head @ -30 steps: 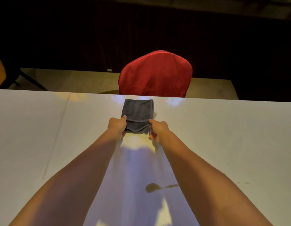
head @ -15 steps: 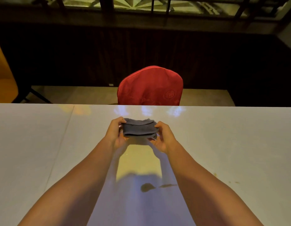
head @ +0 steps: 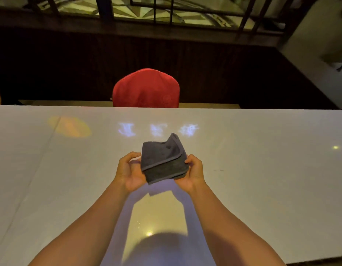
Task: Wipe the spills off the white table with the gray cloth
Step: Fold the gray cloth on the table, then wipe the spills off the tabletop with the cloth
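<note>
While both bare forearms reach out over the white table (head: 262,169), the folded gray cloth (head: 162,162) sits up off the surface, held between the two hands. The left hand (head: 130,172) cups the cloth's left edge, palm turned inward, fingers (head: 128,157) curled up and around the side and the thumb tucked near the lower corner. The right hand (head: 193,173) has the right edge, thumb on top at the corner and fingers wrapped underneath, pinching the layers together. The cloth is folded into a thick square pad, several layers stacked, with a stitched hem running across the front; its far right corner pokes upward, and the whole pad tilts down toward the camera. Its shadow falls on the tabletop just below the hands, so it is clear of the surface.

The table is glossy and picks up reflections: an orange patch at far left, three pale bluish patches just beyond the cloth, a small bright dot out to the right. A couple of faint dark specks (head: 218,170) lie on the surface to the right of the right hand, too small to make out. Across the far edge stands a chair with a red cover (head: 146,89), tucked against the table, dark wall panelling behind it.
</note>
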The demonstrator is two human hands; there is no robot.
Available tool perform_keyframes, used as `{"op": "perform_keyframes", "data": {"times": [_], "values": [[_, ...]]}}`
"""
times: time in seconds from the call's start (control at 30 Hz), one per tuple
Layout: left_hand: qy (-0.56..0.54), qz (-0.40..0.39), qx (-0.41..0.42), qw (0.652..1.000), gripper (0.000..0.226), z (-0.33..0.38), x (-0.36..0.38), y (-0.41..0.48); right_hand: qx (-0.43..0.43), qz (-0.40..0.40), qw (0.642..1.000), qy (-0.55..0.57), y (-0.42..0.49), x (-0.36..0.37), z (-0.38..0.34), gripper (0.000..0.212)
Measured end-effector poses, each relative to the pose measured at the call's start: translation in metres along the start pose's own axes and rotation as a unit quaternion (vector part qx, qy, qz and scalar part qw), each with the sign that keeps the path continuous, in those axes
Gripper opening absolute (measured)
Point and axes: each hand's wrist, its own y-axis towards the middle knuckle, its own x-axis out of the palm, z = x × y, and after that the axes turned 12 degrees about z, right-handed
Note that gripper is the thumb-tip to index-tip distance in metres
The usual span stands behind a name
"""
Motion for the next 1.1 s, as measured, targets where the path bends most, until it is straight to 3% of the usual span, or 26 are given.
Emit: {"op": "perform_keyframes", "data": {"times": [0.17, 0.37, 0.47, 0.6, 0.67, 0.7, 0.8, 0.87, 0.9, 0.97, 1.03, 1.1], "values": [[0.081, 0.015, -0.030, 0.996, 0.049, -0.109, 0.027, -0.013, 0.013, 0.013, 0.999, -0.048, -0.052, -0.114, -0.032, 0.027], [0.170, 0.053, 0.018, 0.984, 0.045, -0.243, 0.064, -0.023, 0.043, 0.033, 0.990, -0.127, -0.104, -0.251, -0.077, 0.014], [0.200, 0.080, 0.044, 0.976, 0.041, -0.287, 0.081, -0.023, 0.067, 0.050, 0.983, -0.164, -0.116, -0.288, -0.094, 0.021], [0.190, 0.068, 0.056, 0.978, 0.049, -0.318, 0.104, -0.020, 0.023, 0.100, 0.960, -0.262, -0.130, -0.319, -0.122, 0.018], [0.222, 0.097, 0.092, 0.966, 0.059, -0.328, 0.111, -0.015, -0.017, 0.139, 0.917, -0.373, -0.135, -0.329, -0.140, 0.009], [0.295, 0.145, 0.138, 0.934, 0.063, -0.330, 0.109, -0.012, -0.056, 0.175, 0.878, -0.442, -0.136, -0.335, -0.146, 0.012], [0.544, 0.268, 0.319, 0.729, 0.051, -0.328, 0.086, -0.003, -0.248, 0.257, 0.747, -0.561, -0.125, -0.334, -0.143, 0.030], [0.611, 0.284, 0.374, 0.636, 0.046, -0.323, 0.065, 0.001, -0.376, 0.180, 0.665, -0.620, -0.108, -0.315, -0.121, 0.044], [0.651, 0.297, 0.384, 0.583, 0.048, -0.321, 0.055, 0.004, -0.402, 0.116, 0.595, -0.687, -0.094, -0.305, -0.107, 0.051], [0.731, 0.318, 0.372, 0.475, 0.059, -0.319, 0.030, 0.008, -0.367, 0.040, 0.471, -0.801, -0.071, -0.293, -0.079, 0.064], [0.763, 0.337, 0.345, 0.430, 0.069, -0.314, 0.005, 0.009, -0.320, 0.056, 0.402, -0.856, -0.056, -0.295, -0.051, 0.072], [0.768, 0.337, 0.338, 0.427, 0.072, -0.312, -0.012, 0.010, -0.353, 0.016, 0.368, -0.860, -0.057, -0.306, -0.020, 0.075]]}}
